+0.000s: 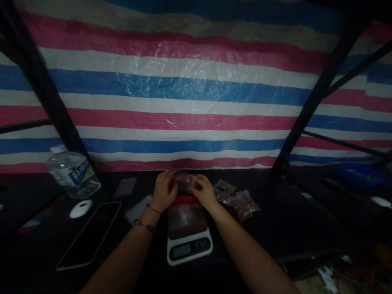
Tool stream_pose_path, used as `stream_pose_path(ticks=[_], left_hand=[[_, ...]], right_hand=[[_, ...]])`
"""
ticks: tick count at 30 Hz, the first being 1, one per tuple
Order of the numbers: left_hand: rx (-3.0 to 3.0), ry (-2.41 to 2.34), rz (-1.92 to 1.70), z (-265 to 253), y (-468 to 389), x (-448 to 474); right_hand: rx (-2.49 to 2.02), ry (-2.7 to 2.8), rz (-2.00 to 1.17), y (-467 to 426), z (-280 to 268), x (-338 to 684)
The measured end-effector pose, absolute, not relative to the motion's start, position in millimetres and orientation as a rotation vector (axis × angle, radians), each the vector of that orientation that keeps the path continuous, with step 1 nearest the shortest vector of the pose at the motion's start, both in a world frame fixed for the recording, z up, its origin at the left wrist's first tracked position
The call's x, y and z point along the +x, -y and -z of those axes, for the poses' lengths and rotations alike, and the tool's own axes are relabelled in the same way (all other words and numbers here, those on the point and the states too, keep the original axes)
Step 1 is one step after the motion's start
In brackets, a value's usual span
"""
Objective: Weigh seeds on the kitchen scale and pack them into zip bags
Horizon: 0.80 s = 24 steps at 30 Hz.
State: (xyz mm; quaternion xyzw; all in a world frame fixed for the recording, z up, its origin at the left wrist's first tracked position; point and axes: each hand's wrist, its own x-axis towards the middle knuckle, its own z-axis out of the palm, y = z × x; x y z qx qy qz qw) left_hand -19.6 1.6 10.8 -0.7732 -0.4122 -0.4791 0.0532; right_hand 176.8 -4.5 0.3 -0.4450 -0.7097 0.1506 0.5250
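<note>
My left hand (164, 191) and my right hand (204, 191) pinch a clear plastic bag (183, 179) from both sides. Its contents are too dark and blurred to make out. Just below the bag is a red-rimmed container (185, 199), partly hidden by my hands. Nearer to me lies a white digital kitchen scale (189, 255) with a dark weighing plate and a lit display. Close to my right hand, several zip bags of small brown pieces (242, 204) lie in a loose pile. Beside my left wrist there is a flat stack of clear bags (137, 210).
A smartphone (92, 237), a white computer mouse (81, 208) and a large clear water bottle (75, 173) stand or lie at the left. One flat clear bag (125, 187) rests on the black table (275, 220). Dark metal posts and a striped sheet (190, 85) close off the back.
</note>
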Motion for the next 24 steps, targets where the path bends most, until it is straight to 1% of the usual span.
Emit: stream_pose_path(ticks=[3, 6, 9, 11, 14, 16, 19, 24], left_hand=[[-2.506, 1.120, 1.154, -17, 3, -22], [-2.540, 1.150, 1.022, -19, 3, -22], [-2.530, 1.209, 1.028, -21, 2, -24], [-2.504, 1.240, 1.049, -25, 1, -30], [-2.402, 1.301, 1.118, -32, -1, -46], [-2.308, 1.405, 1.182, -33, -7, -59], [-2.220, 1.600, 1.219, -27, -18, -71], [-2.358, 1.751, 1.129, -9, -29, -70]], right_hand=[[-1.033, 1.784, -0.347, 3, -6, 174], [-0.968, 1.954, -0.326, 0, -19, 166], [-0.864, 2.090, -0.355, -4, -36, 158], [-0.822, 2.068, -0.391, -10, -47, 158], [-0.901, 1.930, -0.444, -22, -61, 165], [-0.990, 1.989, -0.544, -29, -64, 171], [-1.059, 2.313, -0.635, -36, -57, 169], [-1.130, 2.637, -0.459, -49, -30, 146]])
